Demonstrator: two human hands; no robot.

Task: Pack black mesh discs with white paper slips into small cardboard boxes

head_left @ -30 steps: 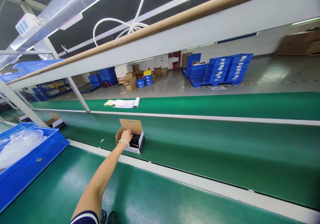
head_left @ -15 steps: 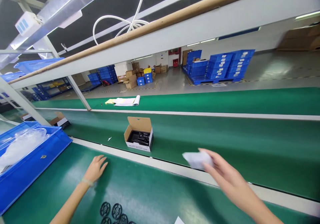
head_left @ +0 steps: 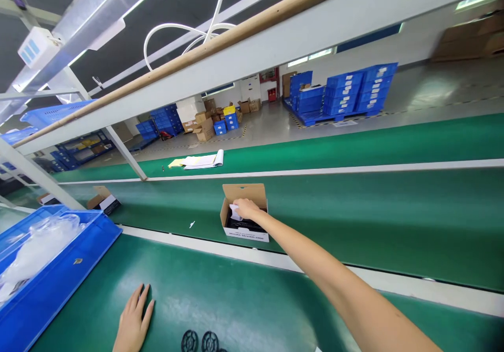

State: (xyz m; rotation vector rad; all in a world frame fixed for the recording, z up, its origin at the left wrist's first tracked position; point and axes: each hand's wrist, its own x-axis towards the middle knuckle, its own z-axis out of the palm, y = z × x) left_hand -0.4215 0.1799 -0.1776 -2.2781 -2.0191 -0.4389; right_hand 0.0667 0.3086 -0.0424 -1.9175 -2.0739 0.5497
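Observation:
An open cardboard box (head_left: pixel 244 232) with a white printed front stands on the green conveyor belt (head_left: pixel 354 221), dark parts inside it. My right hand (head_left: pixel 244 208) reaches over the box's opening, fingers closed on a small white paper (head_left: pixel 235 213) that sits at the box's left inner side. My left hand (head_left: pixel 133 324) lies flat and open on the green bench top (head_left: pixel 220 299) near the front edge. Two black round ribbed parts (head_left: pixel 200 340) lie just right of that hand.
A blue bin (head_left: pixel 59 284) with clear plastic bags stands at the left. Another open box (head_left: pixel 104 201) sits further left on the belt. Papers (head_left: pixel 202 160) lie on the far bench. An overhead shelf rail (head_left: pixel 236 68) crosses above. Blue crates (head_left: pixel 342 97) are stacked on the floor beyond.
My left hand let go of the box and came back to lie flat on the bench. My right hand brought the white paper across and into the box, which has drifted right.

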